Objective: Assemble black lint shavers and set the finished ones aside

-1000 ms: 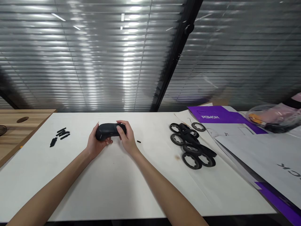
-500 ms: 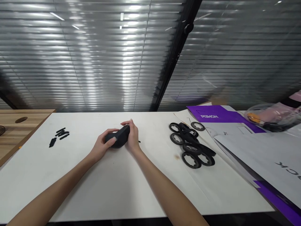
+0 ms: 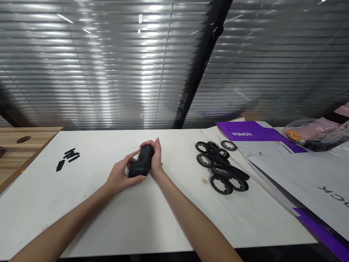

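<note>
Between my two hands is a black elbow-shaped part [image 3: 144,162], smooth and matte, held just above the white table [image 3: 152,225]. My left hand [image 3: 122,174] grips its lower left end, thumb along the near side and fingers behind. Around its upper right end my right hand [image 3: 156,156] is closed, the fingers curving over the far side. A small dark piece, mostly hidden, peeks out by my right wrist. What lies inside the part's openings cannot be seen.
Right of my hands lies a pile of black notched rings [image 3: 222,185] with other black parts. Several small black strips [image 3: 72,154] lie at the left. Purple-and-white packaging [image 3: 251,135] and a large white sheet [image 3: 308,178] cover the right side. Blinds [image 3: 109,65] stand behind the table.
The black part has turned in my hands, so its bend now shows and its upper end points away. My left hand has shifted slightly right and nearer, its thumb now lower along the part.
</note>
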Available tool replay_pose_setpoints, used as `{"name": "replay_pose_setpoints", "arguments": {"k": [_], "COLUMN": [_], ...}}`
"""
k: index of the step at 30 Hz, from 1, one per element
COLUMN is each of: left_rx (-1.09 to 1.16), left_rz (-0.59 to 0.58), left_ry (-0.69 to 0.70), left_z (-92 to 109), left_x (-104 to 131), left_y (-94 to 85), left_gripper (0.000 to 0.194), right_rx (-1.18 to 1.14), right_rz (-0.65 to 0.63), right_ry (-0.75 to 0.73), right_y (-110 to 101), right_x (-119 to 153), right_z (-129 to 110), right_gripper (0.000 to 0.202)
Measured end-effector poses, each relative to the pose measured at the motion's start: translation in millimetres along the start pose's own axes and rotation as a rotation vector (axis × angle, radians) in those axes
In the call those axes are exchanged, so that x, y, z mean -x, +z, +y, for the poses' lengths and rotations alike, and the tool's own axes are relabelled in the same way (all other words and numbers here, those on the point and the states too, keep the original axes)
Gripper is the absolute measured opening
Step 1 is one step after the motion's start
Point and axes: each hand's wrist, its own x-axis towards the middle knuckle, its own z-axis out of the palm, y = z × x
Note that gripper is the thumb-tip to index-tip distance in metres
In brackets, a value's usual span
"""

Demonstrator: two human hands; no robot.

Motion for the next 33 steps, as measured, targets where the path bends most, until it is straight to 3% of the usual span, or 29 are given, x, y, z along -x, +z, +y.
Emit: {"name": "replay_pose_setpoints", "arguments": {"k": [3, 12, 23, 27, 33], "left_rx": [-0.045, -0.081, -0.261, -0.223, 0.021], "left_rz": [0.006, -0.019, -0.087, -0.120, -0.138], "left_ry": [0.014, 0.118, 0.420, 0.347, 0.054], "left_z": [-1, 1, -18, -14, -2], "left_x": [0, 0, 3, 2, 0], "left_y": [1.1, 1.6, -3.2, -2.7, -1.5], "left_gripper": [0.071, 0.058, 0.058, 0.060, 0.064], "right_rx": [-0.174, -0.209, -0.248, -0.233, -0.201], "right_rz": [0.027, 0.075, 0.120, 0.126, 0.182], "right_ry": [0.075, 0.089, 0.110, 0.095, 0.075], "right_y": [0, -2, -1, -3, -5], "right_x": [2, 2, 2, -1, -5], "right_z": [-3, 7, 1, 0, 2], "right_gripper": [0.069, 0.055, 0.055, 0.054, 0.058]}}
